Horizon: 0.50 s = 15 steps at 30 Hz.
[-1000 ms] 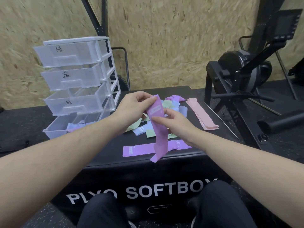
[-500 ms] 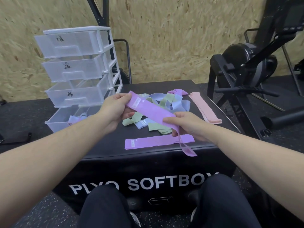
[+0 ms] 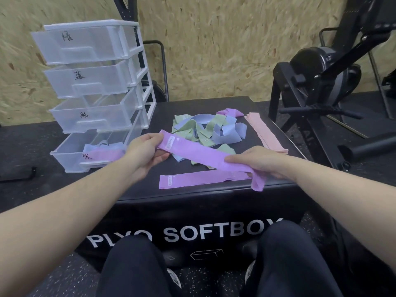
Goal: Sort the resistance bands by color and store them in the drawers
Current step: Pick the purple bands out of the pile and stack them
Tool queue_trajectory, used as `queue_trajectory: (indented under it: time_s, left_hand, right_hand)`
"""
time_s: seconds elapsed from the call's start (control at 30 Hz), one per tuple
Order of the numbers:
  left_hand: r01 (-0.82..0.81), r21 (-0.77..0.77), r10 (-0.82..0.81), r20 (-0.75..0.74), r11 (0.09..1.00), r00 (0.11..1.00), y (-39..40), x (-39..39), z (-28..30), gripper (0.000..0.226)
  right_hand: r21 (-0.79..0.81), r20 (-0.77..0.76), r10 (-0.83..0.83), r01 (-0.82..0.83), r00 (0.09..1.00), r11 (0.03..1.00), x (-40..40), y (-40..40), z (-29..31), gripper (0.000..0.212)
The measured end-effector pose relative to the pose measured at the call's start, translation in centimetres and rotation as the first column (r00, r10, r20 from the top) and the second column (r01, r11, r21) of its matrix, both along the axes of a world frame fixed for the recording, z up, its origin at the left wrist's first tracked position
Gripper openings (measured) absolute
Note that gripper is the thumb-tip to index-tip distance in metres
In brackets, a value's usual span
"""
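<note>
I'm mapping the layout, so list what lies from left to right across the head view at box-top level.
drawer unit → left hand → held purple band → right hand → pink bands → exercise machine

- On the box (image 3: 192,202), toward the front edge: one flat band (image 3: 203,179).
- Above that flat band, stretched between left hand (image 3: 145,151) and right hand (image 3: 261,161): a held band (image 3: 197,151).
- Behind the hands, mid-box: a tangled pile of bands (image 3: 205,129).
- Right of the pile, near the box's right edge: a stack of bands (image 3: 265,133).
- Left of the box: a drawer unit (image 3: 96,82), bottom drawer (image 3: 70,155) pulled out, bands inside.
- Right of the box: an exercise machine (image 3: 325,82).
</note>
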<state>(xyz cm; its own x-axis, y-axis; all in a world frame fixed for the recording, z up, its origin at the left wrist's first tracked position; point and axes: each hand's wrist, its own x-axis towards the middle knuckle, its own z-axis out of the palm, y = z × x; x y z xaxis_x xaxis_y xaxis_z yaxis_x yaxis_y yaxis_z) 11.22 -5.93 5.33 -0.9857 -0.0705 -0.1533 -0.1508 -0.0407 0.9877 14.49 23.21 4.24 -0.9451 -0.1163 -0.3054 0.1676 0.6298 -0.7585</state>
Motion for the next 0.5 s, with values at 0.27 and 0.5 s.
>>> queue_trajectory:
  time_s: [0.27,0.5]
  left_hand:
    - [-0.081,0.03,0.078,0.087,0.996,0.993,-0.9,-0.8,-2.1,0.009]
    - [-0.119,0.033,0.113,0.146,0.992,0.983,-1.6,-1.4,-4.3,0.004]
  right_hand:
    - [-0.208,0.119,-0.021,0.046,0.993,0.977,-1.7,1.5,-0.8,0.02]
    - [-0.395,0.121,-0.063,0.106,0.991,0.912,-3.4,2.7,-2.8,0.017]
